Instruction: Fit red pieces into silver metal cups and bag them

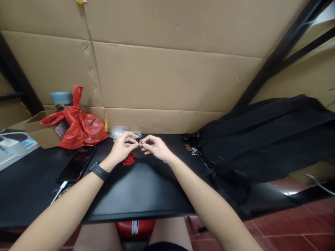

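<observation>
My left hand (124,146) and my right hand (154,147) meet above the black table (138,188). Between their fingertips is a small dark, shiny object (140,145), too small to make out, pinched from both sides. A bundle of red cord (129,159) lies on the table just below my left hand. Behind the hands are clear plastic bags (118,131). A dark watch (99,171) is on my left wrist.
At the left are a red plastic bag (81,127), a cardboard box (44,134), a blue-lidded container (61,98), a dark tablet (76,164) with a white cable and a power strip (15,150). A black backpack (261,139) and keys (195,152) lie right. Cardboard (162,76) stands behind.
</observation>
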`<state>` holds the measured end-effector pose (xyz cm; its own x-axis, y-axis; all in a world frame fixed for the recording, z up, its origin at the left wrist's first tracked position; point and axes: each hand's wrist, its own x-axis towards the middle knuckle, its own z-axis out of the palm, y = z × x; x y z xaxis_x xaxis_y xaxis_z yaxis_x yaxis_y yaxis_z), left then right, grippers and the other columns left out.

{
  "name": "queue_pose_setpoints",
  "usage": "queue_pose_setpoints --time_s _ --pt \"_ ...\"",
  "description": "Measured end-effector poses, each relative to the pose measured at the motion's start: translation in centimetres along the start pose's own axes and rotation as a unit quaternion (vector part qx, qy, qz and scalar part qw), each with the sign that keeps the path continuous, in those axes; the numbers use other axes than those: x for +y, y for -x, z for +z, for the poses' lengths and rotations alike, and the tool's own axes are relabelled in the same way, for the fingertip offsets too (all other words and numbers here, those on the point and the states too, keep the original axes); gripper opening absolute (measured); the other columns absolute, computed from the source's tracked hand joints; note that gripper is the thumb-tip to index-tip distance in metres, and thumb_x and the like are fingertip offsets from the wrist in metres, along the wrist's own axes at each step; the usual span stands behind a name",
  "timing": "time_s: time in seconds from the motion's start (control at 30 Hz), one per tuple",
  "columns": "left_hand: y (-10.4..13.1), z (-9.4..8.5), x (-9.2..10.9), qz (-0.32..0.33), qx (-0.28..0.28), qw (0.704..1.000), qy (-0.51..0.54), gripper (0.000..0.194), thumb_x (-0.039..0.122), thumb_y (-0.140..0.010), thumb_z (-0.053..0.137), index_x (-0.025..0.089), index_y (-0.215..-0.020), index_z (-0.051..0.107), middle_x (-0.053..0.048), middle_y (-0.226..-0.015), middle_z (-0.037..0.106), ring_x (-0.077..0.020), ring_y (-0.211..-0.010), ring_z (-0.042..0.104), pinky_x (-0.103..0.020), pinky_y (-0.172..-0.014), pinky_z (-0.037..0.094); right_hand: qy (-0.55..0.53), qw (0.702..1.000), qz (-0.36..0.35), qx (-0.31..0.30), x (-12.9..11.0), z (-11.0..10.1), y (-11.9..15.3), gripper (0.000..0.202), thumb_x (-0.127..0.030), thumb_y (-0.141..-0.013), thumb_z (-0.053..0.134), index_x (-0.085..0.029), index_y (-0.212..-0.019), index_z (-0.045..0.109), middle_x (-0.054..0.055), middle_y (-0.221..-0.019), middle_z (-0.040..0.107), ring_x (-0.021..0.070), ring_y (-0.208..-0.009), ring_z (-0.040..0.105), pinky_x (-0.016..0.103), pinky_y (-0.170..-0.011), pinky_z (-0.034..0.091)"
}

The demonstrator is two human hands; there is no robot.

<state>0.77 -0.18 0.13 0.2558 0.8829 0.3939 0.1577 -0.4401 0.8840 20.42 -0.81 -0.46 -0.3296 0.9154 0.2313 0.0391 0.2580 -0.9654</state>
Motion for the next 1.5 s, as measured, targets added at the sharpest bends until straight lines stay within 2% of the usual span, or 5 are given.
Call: queue_pose_setpoints --time_s 0.53,0.7,0.83,1.0,1.5 --pt "-0.3 -0.7 0.1 0.014 -0.011 0.996 -0.087 0.039 0.046 -0.079 0.070 0.019 -0.105 0.057 -0.005 -0.088 0.073 -0.0199 -0.079 0.071 -0.033 -0.078 0.056 -0.081 0.993 0.067 -0.048 -0.7 -0.7 0.2 0.035 -0.040 -0.087 0.069 -0.021 -0.116 0.065 0.007 -0.100 0.069 0.0179 -0.080 0.073 0.027 -0.066 0.063" --pt "-1.4 -5.4 -1.1 0.009 0.096 0.906 -0.411 0.029 0.041 -0.090 0.051 0.019 -0.091 0.070 -0.007 -0.091 0.073 -0.0235 -0.088 0.067 -0.034 -0.084 0.050 0.052 0.998 0.016 -0.008 -0.3 -1.7 0.1 0.038 -0.031 -0.077 0.077 -0.021 -0.112 0.068 0.006 -0.102 0.067 0.0178 -0.083 0.071 0.032 -0.073 0.062" --pt "-1.6 -7.7 -3.1 0.008 -0.064 0.860 -0.506 0.023 0.045 -0.079 0.065 0.026 -0.083 0.077 -0.006 -0.120 0.068 -0.0297 -0.111 0.060 -0.041 -0.093 0.046 0.279 0.953 -0.117 0.002 0.3 -3.1 -0.2 0.025 -0.015 -0.078 0.070 -0.021 -0.102 0.069 0.007 -0.113 0.064 0.0181 -0.094 0.066 0.036 -0.087 0.055" --pt "-1.5 -6.8 -4.1 0.002 -0.073 0.832 -0.550 0.033 0.042 -0.088 0.056 0.030 -0.112 0.074 -0.008 -0.138 0.058 -0.0326 -0.128 0.048 -0.049 -0.101 0.039 0.407 0.901 -0.152 -0.018 0.6 -4.3 -0.4 0.030 -0.008 -0.078 0.067 -0.024 -0.103 0.070 0.006 -0.117 0.064 0.0194 -0.102 0.064 0.035 -0.091 0.050" --pt "-1.4 -6.6 -4.2 0.038 -0.050 0.804 -0.592 0.050 0.036 -0.089 0.051 0.025 -0.138 0.055 -0.008 -0.146 0.052 -0.0336 -0.132 0.042 -0.049 -0.101 0.036 0.418 0.895 -0.154 0.001 0.1 -5.2 -0.4 0.031 -0.011 -0.080 0.066 -0.025 -0.107 0.069 0.005 -0.114 0.066 0.0194 -0.101 0.064 0.034 -0.090 0.051"
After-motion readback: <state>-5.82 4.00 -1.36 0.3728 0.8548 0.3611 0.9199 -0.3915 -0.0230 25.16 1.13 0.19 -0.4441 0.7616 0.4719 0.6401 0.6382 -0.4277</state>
